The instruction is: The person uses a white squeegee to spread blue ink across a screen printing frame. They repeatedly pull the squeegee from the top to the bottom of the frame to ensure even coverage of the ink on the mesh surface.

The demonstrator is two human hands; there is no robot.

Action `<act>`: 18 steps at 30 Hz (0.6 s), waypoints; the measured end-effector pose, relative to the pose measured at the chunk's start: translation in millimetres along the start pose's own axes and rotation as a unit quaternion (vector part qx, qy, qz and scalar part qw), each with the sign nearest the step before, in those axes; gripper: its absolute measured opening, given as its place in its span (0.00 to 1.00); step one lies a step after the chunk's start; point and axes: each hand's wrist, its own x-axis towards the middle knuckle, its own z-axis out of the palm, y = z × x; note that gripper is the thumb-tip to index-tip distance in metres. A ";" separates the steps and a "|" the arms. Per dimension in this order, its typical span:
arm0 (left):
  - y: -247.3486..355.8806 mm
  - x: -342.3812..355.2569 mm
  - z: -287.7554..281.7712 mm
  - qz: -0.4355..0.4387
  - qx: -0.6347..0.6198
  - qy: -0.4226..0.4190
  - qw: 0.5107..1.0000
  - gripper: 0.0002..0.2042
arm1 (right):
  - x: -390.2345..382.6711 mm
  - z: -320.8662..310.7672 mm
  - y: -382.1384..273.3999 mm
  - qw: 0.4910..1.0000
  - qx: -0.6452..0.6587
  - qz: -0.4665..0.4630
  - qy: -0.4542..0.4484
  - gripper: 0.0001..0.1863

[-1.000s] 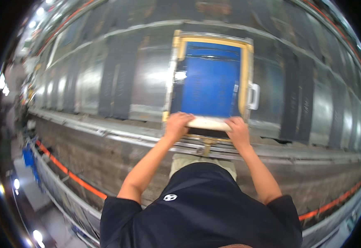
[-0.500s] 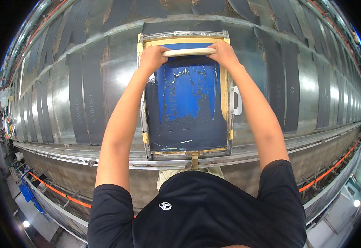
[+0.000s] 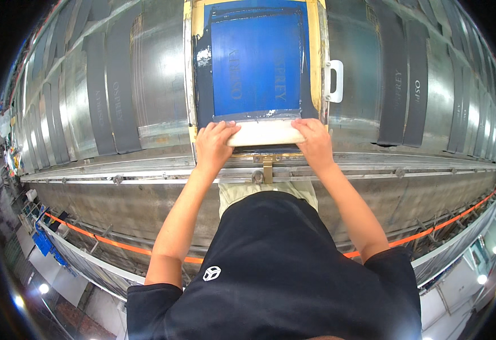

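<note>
A pale squeegee (image 3: 266,133) lies across the near part of a printing screen, level from side to side. My left hand (image 3: 216,141) is closed round its left end, and my right hand (image 3: 316,140) grips the right end. The screen's blue mesh (image 3: 253,62) is bare beyond the squeegee, with faint lettering in it. Dark ink (image 3: 203,85) smears the mesh's border. Yellow tape lines the metal screen frame (image 3: 189,68). The squeegee's blade edge and the ink under it are mostly hidden.
Dark grey printed fabric strips (image 3: 120,85) lie in rows on the shiny metal table (image 3: 168,73) to both sides. A white handle (image 3: 336,81) sticks out from the frame's right side. A metal rail (image 3: 361,170) runs along the table's near edge, before my body.
Both hands have drawn the squeegee from the screen's far end toward me. The mesh behind it now shows clean blue where dark ink covered much of it. My view has shifted too.
</note>
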 end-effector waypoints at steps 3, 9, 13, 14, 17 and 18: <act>-3.4 -11.4 4.3 0.025 0.002 0.031 0.999 0.21 | -0.5 -4.7 -4.8 1.000 -0.021 -0.016 -0.014 0.22; -32.1 78.4 -4.5 0.060 0.017 0.104 0.993 0.22 | 106.8 -22.0 16.0 0.993 -0.071 -0.087 0.023 0.23; -54.0 194.0 -22.7 0.014 -0.018 0.081 0.996 0.18 | 218.7 -26.5 61.4 0.991 -0.097 -0.095 0.013 0.19; -57.5 220.5 -30.4 0.002 -0.012 0.060 0.998 0.18 | 244.3 -33.6 67.3 0.991 -0.100 -0.090 0.007 0.18; -68.9 284.1 -46.2 -0.011 -0.008 0.021 1.000 0.17 | 305.0 -49.2 76.8 0.992 -0.109 -0.063 -0.019 0.16; -70.6 300.6 -46.6 -0.004 -0.013 0.017 1.000 0.17 | 317.8 -54.2 81.0 0.992 -0.118 -0.043 -0.028 0.16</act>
